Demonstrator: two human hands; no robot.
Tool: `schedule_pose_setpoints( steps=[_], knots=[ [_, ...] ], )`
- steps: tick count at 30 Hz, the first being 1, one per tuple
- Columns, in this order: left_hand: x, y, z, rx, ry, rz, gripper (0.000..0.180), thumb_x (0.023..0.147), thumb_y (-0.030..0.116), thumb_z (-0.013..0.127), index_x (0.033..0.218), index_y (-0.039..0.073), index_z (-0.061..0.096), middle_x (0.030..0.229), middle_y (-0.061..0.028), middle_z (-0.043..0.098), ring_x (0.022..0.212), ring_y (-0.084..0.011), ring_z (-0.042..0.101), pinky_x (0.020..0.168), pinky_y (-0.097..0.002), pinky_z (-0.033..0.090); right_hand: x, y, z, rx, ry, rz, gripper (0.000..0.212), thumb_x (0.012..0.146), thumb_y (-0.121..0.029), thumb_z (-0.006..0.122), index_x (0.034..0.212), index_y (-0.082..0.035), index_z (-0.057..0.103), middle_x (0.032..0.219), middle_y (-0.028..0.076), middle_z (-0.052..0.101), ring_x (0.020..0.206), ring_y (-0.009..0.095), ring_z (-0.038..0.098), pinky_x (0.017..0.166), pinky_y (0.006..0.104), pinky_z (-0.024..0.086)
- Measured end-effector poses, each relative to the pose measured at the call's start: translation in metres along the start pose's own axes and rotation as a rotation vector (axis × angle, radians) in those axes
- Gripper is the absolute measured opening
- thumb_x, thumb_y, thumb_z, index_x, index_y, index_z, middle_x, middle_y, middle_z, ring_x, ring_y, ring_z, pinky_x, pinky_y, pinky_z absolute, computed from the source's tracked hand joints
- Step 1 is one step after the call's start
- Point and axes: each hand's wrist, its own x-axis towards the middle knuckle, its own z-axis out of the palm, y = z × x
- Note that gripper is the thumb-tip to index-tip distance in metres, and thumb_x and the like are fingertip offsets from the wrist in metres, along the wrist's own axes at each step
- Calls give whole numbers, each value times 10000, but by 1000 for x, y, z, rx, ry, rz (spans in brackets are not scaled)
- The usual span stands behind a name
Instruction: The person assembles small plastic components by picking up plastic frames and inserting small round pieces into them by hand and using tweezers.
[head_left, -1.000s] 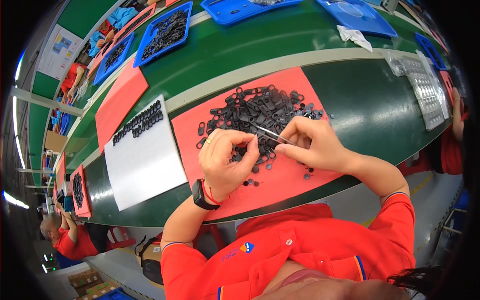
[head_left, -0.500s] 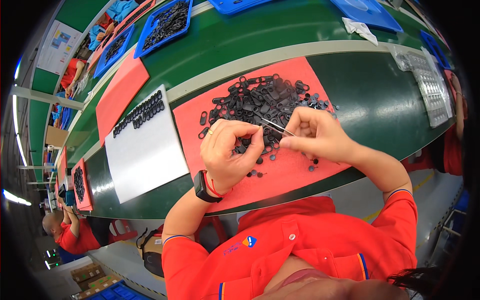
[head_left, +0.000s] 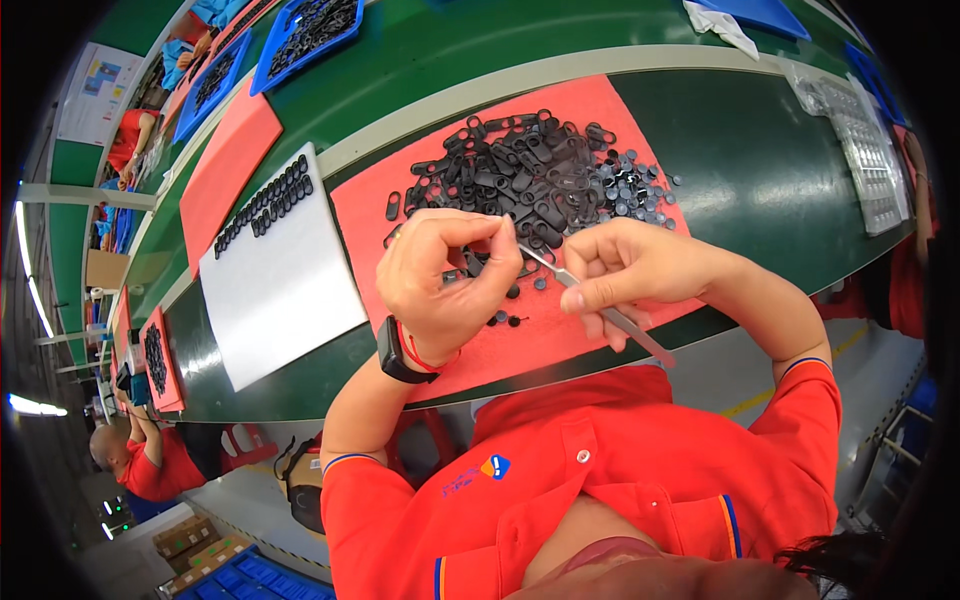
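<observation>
Head view has rows of black parts (head_left: 265,208) on a white board (head_left: 290,310) at left, then your left hand (head_left: 440,268), thumb and forefinger meeting at the tips; whether they pinch something tiny, I cannot tell. Beyond it, a black heap (head_left: 515,165) covers part of the pink mat (head_left: 470,368), your right hand (head_left: 635,270) closes around metal tweezers (head_left: 566,277), and small round discs (head_left: 630,190) lie just past it.
</observation>
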Motion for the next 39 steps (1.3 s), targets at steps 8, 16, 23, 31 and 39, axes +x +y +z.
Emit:
schedule_pose_setpoints(
  steps=[8,16,23,31,39],
  knots=[
    [0,0,-12,-113,-605,-116,99,695,0,699,756,62,651,666,-32,598,570,-184,553,526,-266,435,-14,-17,-17,-204,351,-242,181,892,-202,591,811,-60,514,643,51,627,481,78,591,365,161,343],
    [-10,3,-16,34,-864,100,136,687,41,711,808,79,661,765,-32,512,698,-207,507,584,-301,442,-11,-16,-23,-195,427,-329,201,890,-203,601,803,-45,514,646,57,626,472,65,568,365,151,326],
    [-17,24,25,-27,-832,202,142,697,86,697,805,64,606,773,-54,508,728,-227,526,596,-317,451,-11,-16,-27,-150,463,-395,208,891,-227,604,804,-58,520,646,54,626,463,63,562,365,152,326],
    [-31,28,42,34,-793,169,126,734,130,672,803,47,607,764,-88,518,711,-245,548,601,-326,459,-9,-19,-26,-126,487,-346,228,923,-243,555,826,-37,541,564,24,568,395,51,491,361,163,332],
    [12,7,-1,-362,-325,-674,79,831,64,657,852,-4,626,730,-8,632,554,16,499,446,-137,337,-8,-11,-11,-419,564,-387,197,942,-198,497,954,-28,596,557,1,554,414,23,443,396,174,331]
  ],
)
